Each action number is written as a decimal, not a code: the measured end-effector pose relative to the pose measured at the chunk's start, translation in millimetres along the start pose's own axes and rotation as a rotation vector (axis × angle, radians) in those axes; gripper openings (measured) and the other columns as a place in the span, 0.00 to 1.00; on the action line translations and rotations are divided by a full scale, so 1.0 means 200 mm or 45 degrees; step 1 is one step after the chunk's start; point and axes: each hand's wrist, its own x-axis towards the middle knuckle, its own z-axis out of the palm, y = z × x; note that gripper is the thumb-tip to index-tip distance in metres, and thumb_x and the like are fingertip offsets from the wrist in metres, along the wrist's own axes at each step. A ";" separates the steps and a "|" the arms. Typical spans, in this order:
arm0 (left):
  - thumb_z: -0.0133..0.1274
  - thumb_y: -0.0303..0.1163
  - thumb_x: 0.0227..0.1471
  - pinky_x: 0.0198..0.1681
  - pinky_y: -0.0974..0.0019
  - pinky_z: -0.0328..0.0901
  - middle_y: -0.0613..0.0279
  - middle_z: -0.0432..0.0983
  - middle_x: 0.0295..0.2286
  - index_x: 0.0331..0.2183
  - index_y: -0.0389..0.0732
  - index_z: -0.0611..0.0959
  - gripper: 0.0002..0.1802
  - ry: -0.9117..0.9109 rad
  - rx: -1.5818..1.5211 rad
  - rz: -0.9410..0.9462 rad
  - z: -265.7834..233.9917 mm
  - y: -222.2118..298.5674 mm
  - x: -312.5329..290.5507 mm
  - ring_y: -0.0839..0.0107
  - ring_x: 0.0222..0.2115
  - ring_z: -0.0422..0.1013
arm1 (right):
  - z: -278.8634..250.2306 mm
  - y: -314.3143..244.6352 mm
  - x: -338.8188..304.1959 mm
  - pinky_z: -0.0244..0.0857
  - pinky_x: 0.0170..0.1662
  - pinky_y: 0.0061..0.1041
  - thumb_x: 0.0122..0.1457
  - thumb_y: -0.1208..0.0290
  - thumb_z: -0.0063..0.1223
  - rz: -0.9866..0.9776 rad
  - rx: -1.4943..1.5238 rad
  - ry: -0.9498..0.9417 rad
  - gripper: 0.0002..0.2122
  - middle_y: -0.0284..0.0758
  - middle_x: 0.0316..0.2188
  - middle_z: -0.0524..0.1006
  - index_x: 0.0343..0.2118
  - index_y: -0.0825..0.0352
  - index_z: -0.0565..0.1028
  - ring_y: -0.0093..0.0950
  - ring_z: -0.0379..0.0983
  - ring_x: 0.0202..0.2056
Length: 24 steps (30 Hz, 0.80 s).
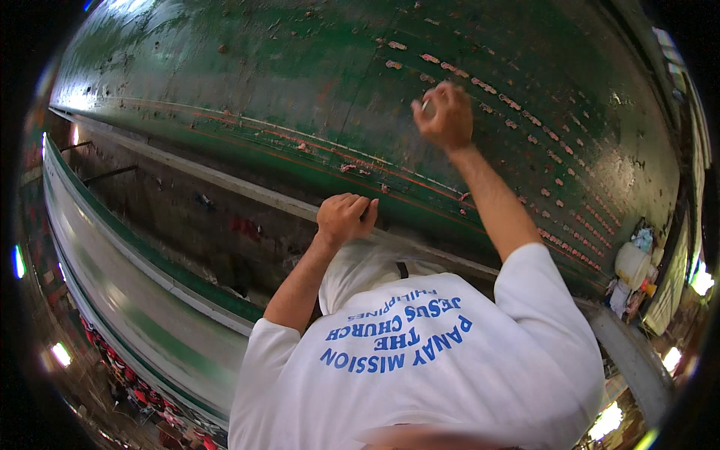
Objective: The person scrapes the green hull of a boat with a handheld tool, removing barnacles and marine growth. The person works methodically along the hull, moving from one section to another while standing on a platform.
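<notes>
A long, stained green tabletop (300, 82) stretches in front of me, with rows of small pink and pale shapes (517, 109) on its right part. Over these rows my right hand (448, 120) is closed on a small pale object (428, 109), mostly hidden by the fingers. My left hand (346, 218) is curled at the table's near edge, next to the pale rail (285, 201). Whether its fingers grip the rail or anything else is hidden. Thin orange and white lines (315, 140) run along the green surface beyond this hand.
Left of me lies another long, pale and green table (135, 251), with a dark gap between the two. Red and black items (142, 386) sit beyond its outer side. A whitish container (631, 264) and crumpled bags stand at the right end, near a grey beam (634, 367).
</notes>
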 end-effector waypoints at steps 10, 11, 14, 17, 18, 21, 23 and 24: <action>0.68 0.30 0.57 0.21 0.57 0.70 0.63 0.73 0.15 0.18 0.46 0.74 0.22 -0.006 -0.239 0.037 -0.03 -0.01 0.07 0.61 0.17 0.75 | 0.09 0.37 0.23 0.70 0.54 0.48 0.60 0.60 0.69 0.439 -0.233 0.042 0.11 0.37 0.44 0.76 0.38 0.60 0.81 0.42 0.76 0.49; 0.68 0.29 0.56 0.20 0.56 0.69 0.62 0.72 0.15 0.18 0.45 0.75 0.21 0.006 -0.323 0.052 -0.04 0.00 0.09 0.59 0.16 0.74 | 0.09 0.43 0.26 0.70 0.54 0.48 0.60 0.60 0.68 0.474 -0.281 0.054 0.10 0.37 0.44 0.76 0.38 0.59 0.81 0.42 0.76 0.49; 0.69 0.27 0.54 0.20 0.56 0.67 0.60 0.71 0.14 0.18 0.45 0.76 0.19 -0.042 -0.555 0.053 -0.09 -0.05 0.08 0.58 0.15 0.73 | 0.10 0.46 0.28 0.71 0.54 0.49 0.60 0.60 0.68 0.524 -0.388 0.087 0.10 0.38 0.45 0.76 0.38 0.58 0.82 0.42 0.76 0.49; 0.68 0.21 0.55 0.18 0.59 0.62 0.60 0.70 0.15 0.21 0.42 0.79 0.15 0.030 -0.588 0.195 -0.22 -0.18 0.05 0.61 0.13 0.69 | 0.14 0.22 0.09 0.70 0.55 0.50 0.60 0.59 0.69 0.479 -0.344 0.073 0.10 0.38 0.45 0.76 0.38 0.58 0.82 0.43 0.75 0.50; 0.67 0.20 0.56 0.17 0.60 0.61 0.59 0.70 0.15 0.22 0.40 0.80 0.15 0.066 -0.593 0.233 -0.28 -0.24 0.05 0.62 0.13 0.68 | 0.13 0.09 0.02 0.69 0.56 0.50 0.61 0.59 0.69 0.476 -0.276 0.030 0.10 0.38 0.45 0.76 0.39 0.57 0.82 0.43 0.75 0.50; 0.65 0.19 0.57 0.17 0.60 0.58 0.61 0.66 0.14 0.21 0.41 0.78 0.16 0.143 -0.537 0.158 -0.45 -0.46 0.09 0.63 0.12 0.64 | 0.06 -0.08 -0.05 0.70 0.55 0.50 0.61 0.59 0.69 0.349 -0.256 0.009 0.10 0.38 0.43 0.76 0.39 0.58 0.82 0.43 0.76 0.49; 0.66 0.20 0.55 0.18 0.60 0.60 0.62 0.67 0.15 0.22 0.42 0.79 0.15 0.076 -0.443 0.128 -0.52 -0.57 0.14 0.63 0.13 0.67 | 0.06 0.01 0.03 0.71 0.55 0.50 0.60 0.60 0.69 0.386 -0.283 0.012 0.10 0.38 0.43 0.76 0.38 0.58 0.82 0.44 0.77 0.49; 0.67 0.20 0.54 0.18 0.60 0.61 0.63 0.68 0.15 0.22 0.42 0.79 0.14 0.044 -0.388 0.112 -0.54 -0.63 0.15 0.63 0.14 0.68 | 0.08 0.09 0.09 0.71 0.55 0.50 0.60 0.60 0.69 0.402 -0.289 0.016 0.10 0.38 0.42 0.77 0.38 0.59 0.82 0.44 0.77 0.49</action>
